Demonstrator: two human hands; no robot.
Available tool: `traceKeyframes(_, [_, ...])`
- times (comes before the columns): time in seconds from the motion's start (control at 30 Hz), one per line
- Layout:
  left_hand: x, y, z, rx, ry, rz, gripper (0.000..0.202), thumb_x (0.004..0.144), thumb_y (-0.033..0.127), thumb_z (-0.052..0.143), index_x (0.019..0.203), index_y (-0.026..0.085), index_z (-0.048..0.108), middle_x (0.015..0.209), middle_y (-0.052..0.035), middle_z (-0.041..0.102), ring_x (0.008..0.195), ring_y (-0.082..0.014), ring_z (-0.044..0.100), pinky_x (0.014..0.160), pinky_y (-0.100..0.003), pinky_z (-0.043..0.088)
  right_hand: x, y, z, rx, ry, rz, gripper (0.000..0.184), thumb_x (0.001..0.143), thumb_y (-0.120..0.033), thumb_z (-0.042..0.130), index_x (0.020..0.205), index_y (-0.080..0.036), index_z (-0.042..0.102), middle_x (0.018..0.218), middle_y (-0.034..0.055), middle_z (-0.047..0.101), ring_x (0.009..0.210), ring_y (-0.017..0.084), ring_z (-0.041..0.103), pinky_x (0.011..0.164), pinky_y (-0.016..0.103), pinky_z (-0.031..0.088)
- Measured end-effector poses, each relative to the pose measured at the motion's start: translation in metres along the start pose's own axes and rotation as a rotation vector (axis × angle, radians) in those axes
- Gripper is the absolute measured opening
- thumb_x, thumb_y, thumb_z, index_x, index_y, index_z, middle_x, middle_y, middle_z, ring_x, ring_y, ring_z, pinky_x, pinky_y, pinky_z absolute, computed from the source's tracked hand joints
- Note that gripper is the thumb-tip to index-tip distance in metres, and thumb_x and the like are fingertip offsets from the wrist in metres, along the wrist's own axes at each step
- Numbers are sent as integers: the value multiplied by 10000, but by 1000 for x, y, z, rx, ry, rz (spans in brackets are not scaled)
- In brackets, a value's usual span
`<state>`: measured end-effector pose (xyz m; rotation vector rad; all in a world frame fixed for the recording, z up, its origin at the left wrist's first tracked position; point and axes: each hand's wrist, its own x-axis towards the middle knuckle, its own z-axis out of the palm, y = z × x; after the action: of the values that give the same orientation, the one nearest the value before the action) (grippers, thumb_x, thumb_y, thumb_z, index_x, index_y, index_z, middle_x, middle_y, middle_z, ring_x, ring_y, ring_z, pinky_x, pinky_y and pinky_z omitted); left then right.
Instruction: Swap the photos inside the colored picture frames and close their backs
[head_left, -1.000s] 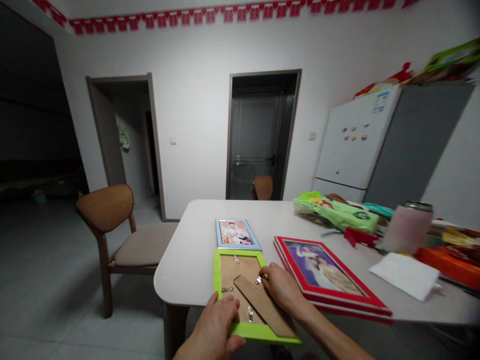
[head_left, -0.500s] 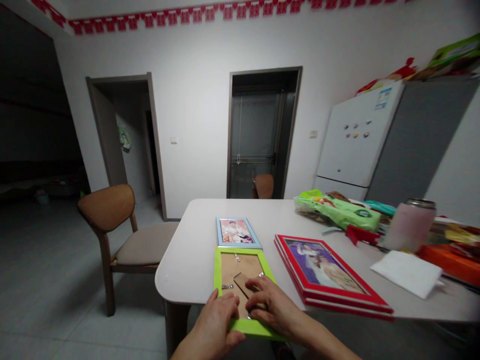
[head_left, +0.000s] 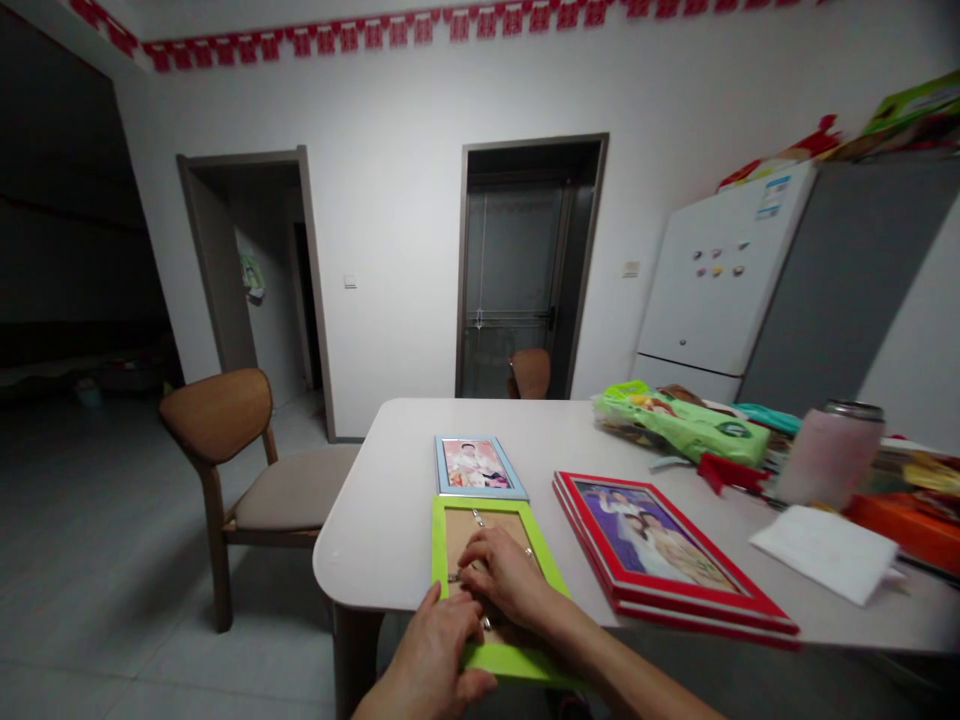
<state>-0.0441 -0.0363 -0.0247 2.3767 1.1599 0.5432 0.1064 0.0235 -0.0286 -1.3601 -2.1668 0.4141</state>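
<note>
Dim rm — white walls [head_left: 390, 200], wood chair [head_left: 225, 440], fridge [head_left: 720, 280], 2 doorways.

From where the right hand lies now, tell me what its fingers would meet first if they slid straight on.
The right hand lies on the back of the green frame, fingers pointing left toward a metal clip. That clip comes first, then probably the frame's left border; depth is hard to judge.

A single head-worn camera looks forward and slightly down from the near edge of a pale rounded bench [head_left: 390, 480]. The person's own hands sit close at the bottom of the view; white walls, two dark doorways [head_left: 529, 265] and a white fridge [head_left: 720, 280] lie farther off.
</note>
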Motion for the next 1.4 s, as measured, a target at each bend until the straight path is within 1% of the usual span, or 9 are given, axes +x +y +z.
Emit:
traceKeyframes(0.33, [-2,2,-3,-23,-8,3,346,597,230,665,906,217,510,1030,7,550,994,-155,472,994,-357,155,17,3,14,-73,12,56,154,651,-240,523,677,-172,658,716,38,623,690,131,532,632,211,358])
traceKeyframes(0.53, [0,-5,1,0,-40,-8,406,601,236,668,962,197,486,1107,-41,529,1067,-174,434,1006,-386,138,37,26,2,-112,107,187,287,764,-289,401,770,-147,651,755,64,648,705,138,543,639,215,352])
traceKeyframes(0.7, [0,-7,1,3,-35,-14,480,600,236,676,1026,201,458,1157,-52,499,1100,-190,410,1007,-406,140,49,44,6,-135,101,249,255,744,-283,441,795,-164,661,790,61,652,703,141,545,635,222,349])
traceKeyframes(0.9, [0,-5,0,-7,-34,-16,492,601,244,676,1038,201,452,1141,-52,503,1083,-203,420,1004,-417,142,45,41,7,-192,113,241,300,757,-299,411,879,-174,655,885,81,625,804,164,532,701,247,348])
traceKeyframes(1.03, [1,-4,-2,-3,-37,5,442,599,256,674,990,215,473,1094,-31,533,1039,-192,457,998,-405,156,44,36,3,-206,97,202,276,744,-250,420,862,-188,661,847,71,621,798,160,530,704,247,352])
traceKeyframes(1.13, [2,-2,-3,11,-49,-12,431,602,238,671,985,219,476,1089,-35,540,1068,-197,434,997,-412,149,37,31,-6,-192,89,168,307,739,-251,420,958,-175,622,887,72,616,826,160,530,750,249,355])
traceKeyframes(1.23, [1,-2,-3,5,-70,-24,441,594,223,676,989,205,481,1123,-53,520,1091,-210,413,1001,-417,138,12,27,-20,-145,111,151,390,740,-328,417,1053,-142,556,989,95,582,915,176,507,807,262,346])
traceKeyframes(1.33, [-1,-4,0,-30,-52,-9,410,595,225,670,964,200,492,1147,-47,504,1101,-200,403,1013,-406,115,-20,20,-31,-130,34,154,431,655,-390,506,1023,-173,567,975,89,576,888,192,514,769,265,368])
traceKeyframes(1.4, [-2,-6,2,-48,-25,-7,420,585,211,672,964,197,492,1166,-48,490,1128,-191,376,1021,-400,94,-35,14,-33,-147,-35,142,417,595,-346,555,985,-200,581,919,74,585,830,188,527,716,255,382])
